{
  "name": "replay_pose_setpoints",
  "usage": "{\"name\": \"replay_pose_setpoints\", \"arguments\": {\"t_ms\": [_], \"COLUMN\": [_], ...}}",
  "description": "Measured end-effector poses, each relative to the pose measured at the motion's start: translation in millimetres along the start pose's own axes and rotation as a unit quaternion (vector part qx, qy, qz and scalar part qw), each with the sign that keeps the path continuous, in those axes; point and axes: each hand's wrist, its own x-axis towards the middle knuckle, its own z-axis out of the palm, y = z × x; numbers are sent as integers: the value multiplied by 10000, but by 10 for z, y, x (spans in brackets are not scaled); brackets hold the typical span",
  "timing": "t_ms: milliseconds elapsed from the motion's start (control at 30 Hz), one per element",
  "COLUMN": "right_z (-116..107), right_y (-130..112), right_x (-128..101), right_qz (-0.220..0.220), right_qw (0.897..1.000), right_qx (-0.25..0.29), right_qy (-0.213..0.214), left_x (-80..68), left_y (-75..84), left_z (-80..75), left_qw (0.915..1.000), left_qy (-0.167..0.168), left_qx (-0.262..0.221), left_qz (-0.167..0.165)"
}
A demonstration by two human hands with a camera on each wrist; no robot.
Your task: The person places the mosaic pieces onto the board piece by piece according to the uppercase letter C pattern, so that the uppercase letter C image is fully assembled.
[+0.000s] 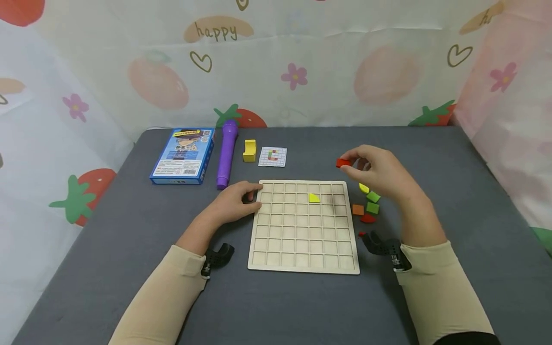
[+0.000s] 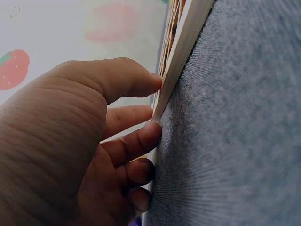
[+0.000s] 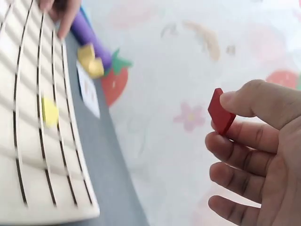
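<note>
Red piece (image 1: 343, 163) is already in the right-hand grip (image 1: 375, 172), so no reaching needed on that one. It's pinched between thumb and fingertips, narrow gap, just the piece in there, with the other fingers loosely bent behind it. From the head view it sits just past the far edge of the wooden grid board (image 1: 306, 234), near the far right corner, and the right wrist view makes it look held up off the surface (image 1: 302, 311).

The relation that matters imo: the board lies left of that grip and nearer the person, and the lone yellow tile (image 1: 314, 198) on it is off the same way. The piece looks tilted, not flat to the board, and the fingers hide enough that I can't call its long axis.

Right hand's clearly the nearer one. The left-hand grip (image 1: 235, 201) is across at the board's left edge, thumb and a fingertip touching the rim, fingers loosely spread, no loose piece visible in it.
</note>
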Motion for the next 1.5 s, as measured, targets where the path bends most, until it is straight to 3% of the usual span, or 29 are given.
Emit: {"name": "replay_pose_setpoints", "arguments": {"t_ms": [333, 533, 833, 1133, 1267, 1500], "right_z": [283, 572, 991, 1127, 1153, 1190], "right_y": [-240, -260, -209, -138, -140, -85], "right_x": [53, 139, 211, 227, 229, 239], "right_qz": [-851, -913, -506, -392, -39, 597], "right_qw": [9962, 9952, 9896, 9833, 9869, 9951], "right_qx": [161, -266, -978, -1678, -1579, -783], "right_qy": [44, -230, -926, -587, -345, 62], "left_x": [8, 13, 15, 5, 9, 10], "left_y": [5, -27, -31, -22, -30, -24], "left_z": [17, 20, 20, 16, 20, 15], "left_qw": [10000, 10000, 9999, 9999, 9999, 9999], "left_qy": [42, 42, 42, 52, 53, 52], "left_qx": [82, 83, 98, 85, 104, 100], "left_qz": [-30, -29, 25, 43, 56, 60]}}
